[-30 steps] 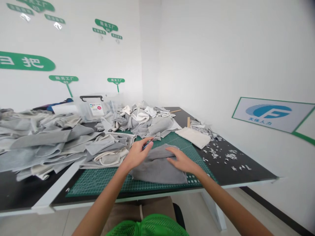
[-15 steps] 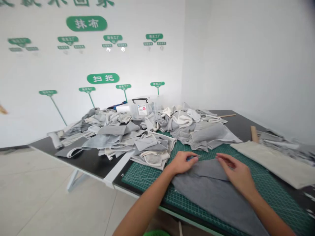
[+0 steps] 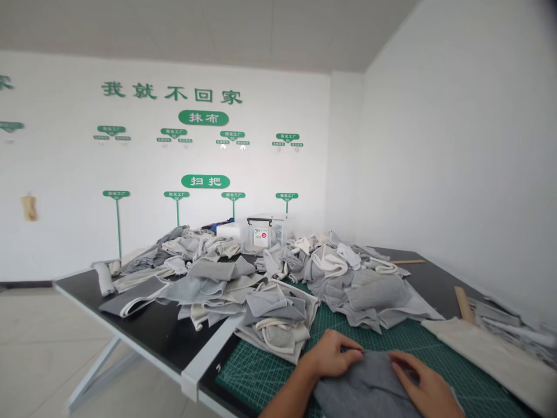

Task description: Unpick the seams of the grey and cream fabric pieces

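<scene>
A dark grey cloth (image 3: 369, 380) lies over the green cutting mat (image 3: 256, 371) at the bottom of the view, running out of the frame. My left hand (image 3: 333, 355) pinches its upper left edge between thumb and fingers. On the opposite side, my right hand (image 3: 420, 380) has its fingers closed on the upper right edge. The cloth's top edge spans the short gap between both hands. Just beyond my left hand sits a stack of folded grey and cream cloths (image 3: 278, 319).
Piled grey cloths (image 3: 369, 290) cover the mat's far side; more cloths (image 3: 209, 273) lie on the black table (image 3: 161, 337). A clear box (image 3: 260, 237) stands behind. Beige fabric (image 3: 487, 354) and a wooden strip (image 3: 465, 305) are at right.
The view has tilted up, so hands and table appear lower. The small blue item seen at my left fingers before is no longer visible. Both hands remain at the cloth's upper edge.
</scene>
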The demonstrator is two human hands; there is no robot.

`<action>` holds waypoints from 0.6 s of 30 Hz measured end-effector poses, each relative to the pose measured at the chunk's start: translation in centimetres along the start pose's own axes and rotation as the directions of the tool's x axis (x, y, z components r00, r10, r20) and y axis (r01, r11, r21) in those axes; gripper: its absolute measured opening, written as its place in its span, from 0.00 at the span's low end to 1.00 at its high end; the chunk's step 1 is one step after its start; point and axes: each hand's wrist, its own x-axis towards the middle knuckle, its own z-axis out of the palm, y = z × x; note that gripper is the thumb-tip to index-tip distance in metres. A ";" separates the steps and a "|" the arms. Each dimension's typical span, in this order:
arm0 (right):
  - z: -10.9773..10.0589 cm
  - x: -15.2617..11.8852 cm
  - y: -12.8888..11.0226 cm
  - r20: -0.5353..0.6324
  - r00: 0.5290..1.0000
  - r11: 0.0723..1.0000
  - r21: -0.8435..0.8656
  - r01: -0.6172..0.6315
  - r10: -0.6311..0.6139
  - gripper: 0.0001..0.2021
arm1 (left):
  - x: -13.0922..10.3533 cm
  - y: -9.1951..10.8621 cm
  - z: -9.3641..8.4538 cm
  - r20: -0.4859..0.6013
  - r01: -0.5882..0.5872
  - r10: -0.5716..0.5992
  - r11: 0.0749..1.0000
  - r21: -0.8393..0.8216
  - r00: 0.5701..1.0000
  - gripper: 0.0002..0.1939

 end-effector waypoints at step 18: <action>0.5 -0.1 0.6 -0.003 1.000 0.998 0.064 0.000 0.000 0.15 | -0.6 1.2 0.2 -0.010 0.025 -0.025 0.998 0.066 1.000 0.18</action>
